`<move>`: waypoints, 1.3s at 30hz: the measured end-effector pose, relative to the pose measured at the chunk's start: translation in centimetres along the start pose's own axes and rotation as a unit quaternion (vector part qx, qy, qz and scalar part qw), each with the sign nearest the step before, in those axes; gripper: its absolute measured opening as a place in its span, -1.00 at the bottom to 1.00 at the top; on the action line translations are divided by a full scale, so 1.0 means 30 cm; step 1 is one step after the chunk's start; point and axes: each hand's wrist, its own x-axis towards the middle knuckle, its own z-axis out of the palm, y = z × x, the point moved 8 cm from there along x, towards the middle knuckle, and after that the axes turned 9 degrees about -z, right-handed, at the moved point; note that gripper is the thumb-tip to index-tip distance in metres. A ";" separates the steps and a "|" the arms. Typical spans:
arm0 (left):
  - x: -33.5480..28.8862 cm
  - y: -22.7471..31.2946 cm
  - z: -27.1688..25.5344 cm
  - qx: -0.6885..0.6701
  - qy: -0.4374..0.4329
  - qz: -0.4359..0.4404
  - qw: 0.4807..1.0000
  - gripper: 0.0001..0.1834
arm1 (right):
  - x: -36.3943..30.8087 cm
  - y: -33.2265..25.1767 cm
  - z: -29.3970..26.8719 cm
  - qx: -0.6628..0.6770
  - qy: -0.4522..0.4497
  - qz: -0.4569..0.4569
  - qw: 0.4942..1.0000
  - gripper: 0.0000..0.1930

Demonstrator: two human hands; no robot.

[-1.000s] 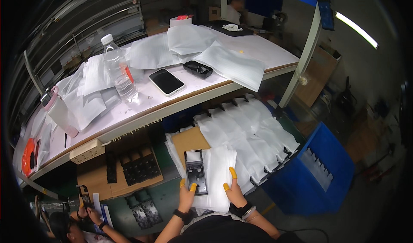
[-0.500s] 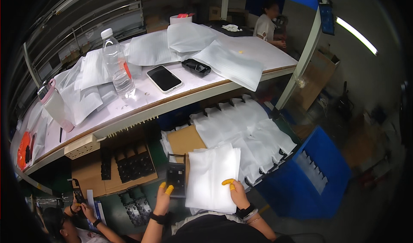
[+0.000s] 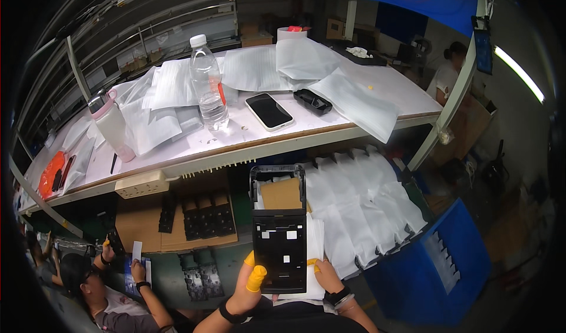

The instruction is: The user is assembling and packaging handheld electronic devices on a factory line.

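Observation:
A black plastic housing (image 3: 272,256) stands upright in front of me, with an open window in its upper part and small white patches on its lower panel. My left hand (image 3: 246,286), wearing yellow finger cots, grips the housing's lower left edge. On the other side my right hand (image 3: 328,277) holds a stack of white foam pouches (image 3: 316,238), its thumb in a yellow cot pressed on them. The housing covers much of the stack. Through the window some brown cardboard (image 3: 282,193) shows.
Rows of white-wrapped parts (image 3: 359,206) lie ahead right, by a blue bin (image 3: 421,292). Black parts (image 3: 209,215) rest on cardboard under a bench (image 3: 171,159) bearing a bottle (image 3: 207,88), a phone (image 3: 269,111) and loose pouches. Another person (image 3: 112,297) works at lower left.
My left hand has brought the housing up and rightward, in front of the pouches, and its broad face now shows. The view has shifted, so the bench appears farther right.

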 end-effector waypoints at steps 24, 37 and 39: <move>0.154 -0.004 -0.102 -0.025 0.129 -0.118 0.984 -0.78 | 0.023 0.034 0.015 -0.005 0.017 -0.041 0.999 -0.70; -0.147 -0.644 -0.608 0.695 0.295 -0.211 0.621 -0.55 | 0.024 0.062 0.002 -0.015 0.031 0.033 0.999 -0.74; -0.159 -0.759 -0.578 0.713 0.256 -0.237 0.609 -0.46 | 0.025 0.072 0.004 -0.004 0.018 0.048 0.999 -0.74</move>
